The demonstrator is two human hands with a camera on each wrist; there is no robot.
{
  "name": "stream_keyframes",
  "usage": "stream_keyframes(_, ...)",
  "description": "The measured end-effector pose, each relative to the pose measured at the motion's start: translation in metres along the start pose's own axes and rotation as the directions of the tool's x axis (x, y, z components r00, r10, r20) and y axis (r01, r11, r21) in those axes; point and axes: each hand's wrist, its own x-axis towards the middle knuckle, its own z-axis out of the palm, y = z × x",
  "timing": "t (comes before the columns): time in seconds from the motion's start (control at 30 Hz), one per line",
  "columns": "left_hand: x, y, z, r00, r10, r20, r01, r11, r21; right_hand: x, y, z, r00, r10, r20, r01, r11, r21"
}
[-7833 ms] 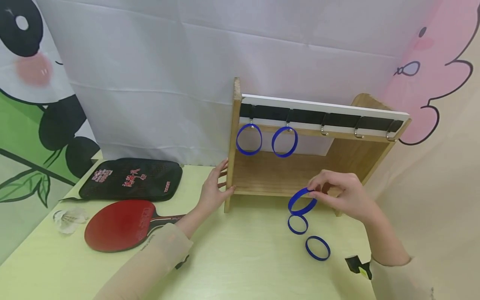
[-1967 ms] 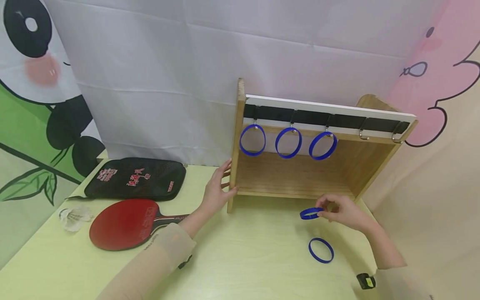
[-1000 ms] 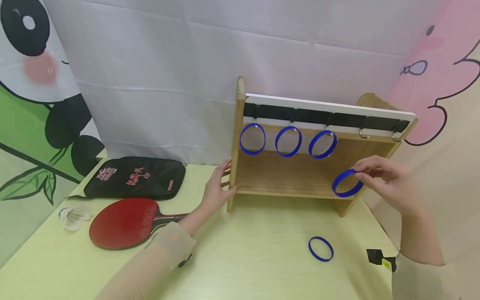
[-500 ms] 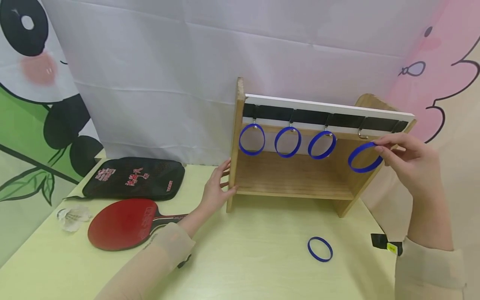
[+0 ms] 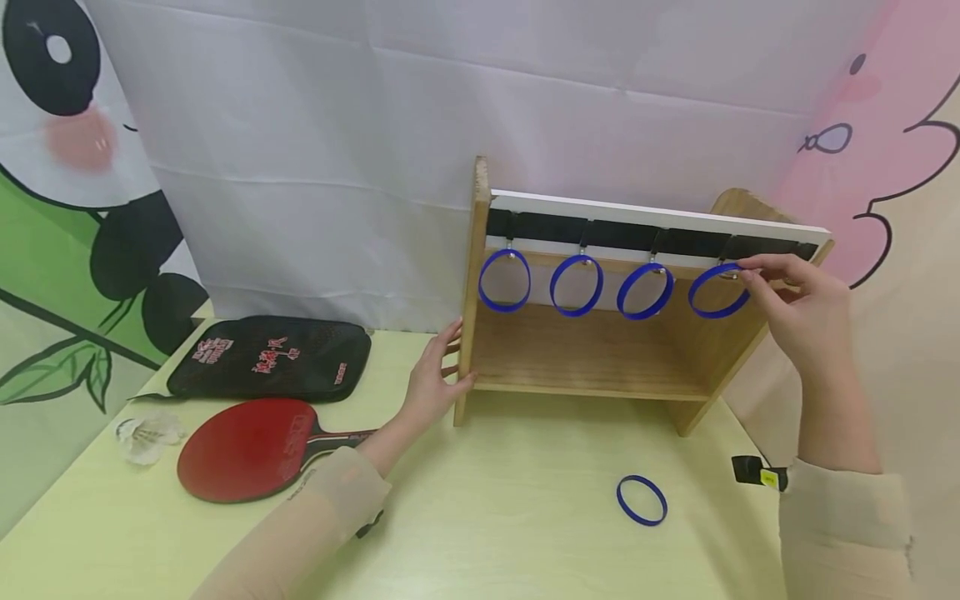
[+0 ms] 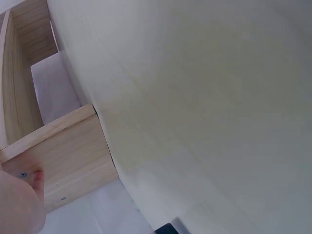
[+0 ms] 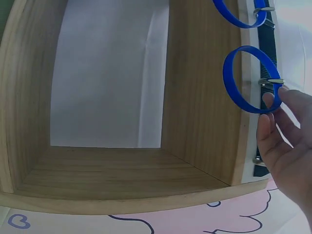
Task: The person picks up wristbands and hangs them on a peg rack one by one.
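Note:
In the head view my right hand (image 5: 806,308) pinches a blue silicone wristband (image 5: 716,316) between thumb and fingertips at the fourth hook of the rack. Seen from the right wrist, the metal hook (image 7: 271,82) crosses the edge of this wristband (image 7: 229,73). Three more blue wristbands hang from the hooks to its left, the nearest being a third wristband (image 5: 637,317). My left hand (image 5: 429,385) rests against the outer face of the wooden shelf's left side panel (image 5: 469,333). Another blue wristband (image 5: 651,523) lies flat on the table.
The shelf (image 5: 585,367) stands at the table's back, with a white and black hook rail (image 5: 622,236) along its top. A fifth hook (image 7: 260,161) shows near the right end. Left lie a black case (image 5: 270,358), a red table tennis bat (image 5: 247,450) and a shuttlecock (image 5: 146,437).
My right hand has hung a third wristband, picked a fourth off the table, and carried it up, then left, to the fourth hook. My left hand has stayed at the side panel.

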Motion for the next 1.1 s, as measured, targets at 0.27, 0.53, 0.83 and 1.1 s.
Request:
stream_keyframes(0.27,0.000,0.001,0.000,1.000,-0.002,0.000,0.002,1.000,0.002,0.000,0.007,0.006,0.999,-0.046,0.025,0.046,0.999,0.005)
stream_keyframes(0.53,0.000,-0.002,0.000,1.000,0.006,0.001,-0.006,1.000,-0.009,-0.003,-0.003,0.004,0.990,-0.139,0.013,0.138,0.988,0.075)
stream_keyframes(0.83,0.001,-0.008,0.003,1.000,0.009,0.004,-0.009,1.000,-0.005,-0.020,-0.013,-0.001,0.975,-0.224,0.002,0.223,0.971,0.082)
stream_keyframes(1.1,0.001,-0.009,0.002,1.000,0.000,0.003,0.000,1.000,-0.001,-0.040,-0.003,0.008,0.954,-0.289,0.081,0.279,0.953,0.116)
